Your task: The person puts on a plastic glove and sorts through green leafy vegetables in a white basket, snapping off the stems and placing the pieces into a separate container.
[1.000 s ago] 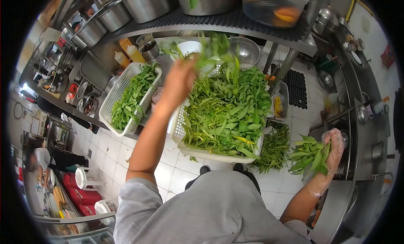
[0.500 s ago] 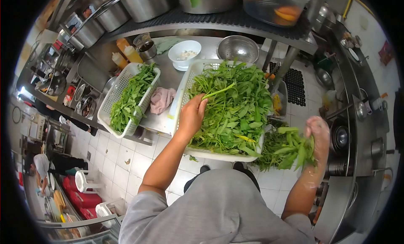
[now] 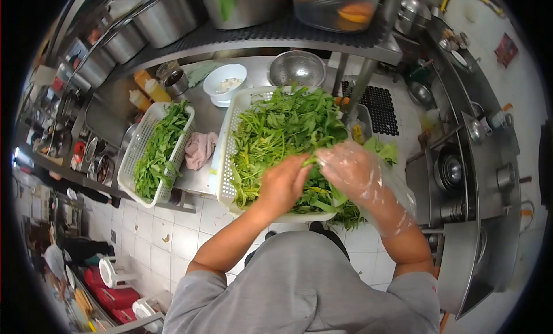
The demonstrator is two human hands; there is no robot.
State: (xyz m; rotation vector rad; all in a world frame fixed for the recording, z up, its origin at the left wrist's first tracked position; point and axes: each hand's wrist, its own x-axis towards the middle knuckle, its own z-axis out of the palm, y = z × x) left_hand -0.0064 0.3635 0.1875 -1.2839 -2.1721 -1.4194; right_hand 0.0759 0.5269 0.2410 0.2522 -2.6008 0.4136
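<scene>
At frame centre, on the steel table [image 3: 214,118], we are pinching greens [image 3: 276,129] in the big basket [image 3: 223,161] with left hand [image 3: 283,184] and gloved right hand [image 3: 351,173]; white floor tiles [image 3: 178,239] are showing below.

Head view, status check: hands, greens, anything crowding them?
Left hand bare, right hand gloved, both closed on leafy greens over large white basket. Smaller basket and pink cloth sit left, apart.

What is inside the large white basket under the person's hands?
The large white basket is heaped with leafy green stems. The bare left hand and gloved right hand rest on the pile. Its bottom is hidden by the greens.
</scene>
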